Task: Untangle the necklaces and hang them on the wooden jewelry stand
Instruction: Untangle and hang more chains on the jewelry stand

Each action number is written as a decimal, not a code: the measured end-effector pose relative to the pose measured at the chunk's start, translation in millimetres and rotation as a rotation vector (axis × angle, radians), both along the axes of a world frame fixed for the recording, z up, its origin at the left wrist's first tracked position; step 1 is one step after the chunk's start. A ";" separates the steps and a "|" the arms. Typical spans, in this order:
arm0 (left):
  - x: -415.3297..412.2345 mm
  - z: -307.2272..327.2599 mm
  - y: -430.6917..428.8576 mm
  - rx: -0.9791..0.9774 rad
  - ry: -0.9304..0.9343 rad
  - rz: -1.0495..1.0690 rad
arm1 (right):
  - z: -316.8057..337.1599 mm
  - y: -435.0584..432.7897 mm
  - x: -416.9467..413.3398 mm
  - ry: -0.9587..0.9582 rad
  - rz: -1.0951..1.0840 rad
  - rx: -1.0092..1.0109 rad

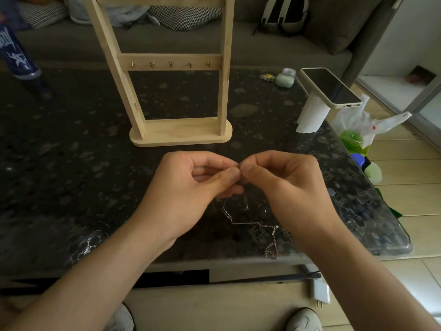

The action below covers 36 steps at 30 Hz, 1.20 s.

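Hands meet over the near middle of a dark speckled stone-patterned table (71, 163). The left hand (191, 187) and the right hand (286, 185) each have thumb and forefinger pressed together, and their fingertips touch. Between them they pinch the top of a thin silver chain (245, 222), and the other fingers curl loosely. The pinched spot is too small to make out, so whether it is a clasp or a knot cannot be told.

Below the fingers the chain drops behind the hands and is partly hidden. It then trails across the table to the right-hand near edge, where a loop hangs over. Against the mottled surface its strands blur, and whether it is one necklace or several cannot be told.

Farther off, a pale wooden jewelry stand (181, 132) sits upright on its flat base, well apart from the hands. Its crossbar carries a row of small brass hooks (170, 64), and its top is cut off by the frame.

At far right, a phone in a cream case (330, 87) lies on a white paper roll (311, 113). At far left stands a blue printed can (18, 56), cut off above.
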<state>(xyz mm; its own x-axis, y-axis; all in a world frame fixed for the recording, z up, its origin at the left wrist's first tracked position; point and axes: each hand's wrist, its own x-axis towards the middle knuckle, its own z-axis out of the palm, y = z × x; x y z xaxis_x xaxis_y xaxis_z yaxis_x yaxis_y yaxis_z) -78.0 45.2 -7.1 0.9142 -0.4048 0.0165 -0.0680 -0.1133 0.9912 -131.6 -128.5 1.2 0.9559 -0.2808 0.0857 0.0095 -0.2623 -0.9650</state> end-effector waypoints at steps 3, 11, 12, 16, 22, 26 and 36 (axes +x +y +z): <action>0.8 1.3 -1.7 0.018 -0.032 -0.012 | 2.0 -2.2 -0.9 0.046 0.023 0.085; -0.1 3.4 -5.4 0.005 0.052 -0.026 | 2.1 -1.2 -0.5 0.097 0.070 0.195; 0.0 3.4 -5.6 -0.010 0.069 -0.019 | 1.9 -1.3 -0.3 0.101 0.074 0.219; 2.2 1.9 -3.9 -0.005 0.033 0.007 | 0.5 -2.4 2.0 0.115 0.082 0.270; 3.3 2.4 -2.0 0.063 -0.161 -0.002 | 0.5 -3.2 2.6 0.137 0.084 0.272; -1.5 3.6 -3.1 0.095 -0.301 0.048 | -0.8 -3.3 2.7 0.144 0.086 0.255; -2.0 0.8 -3.3 0.151 -0.585 0.112 | 0.1 -1.6 1.3 0.125 0.043 0.293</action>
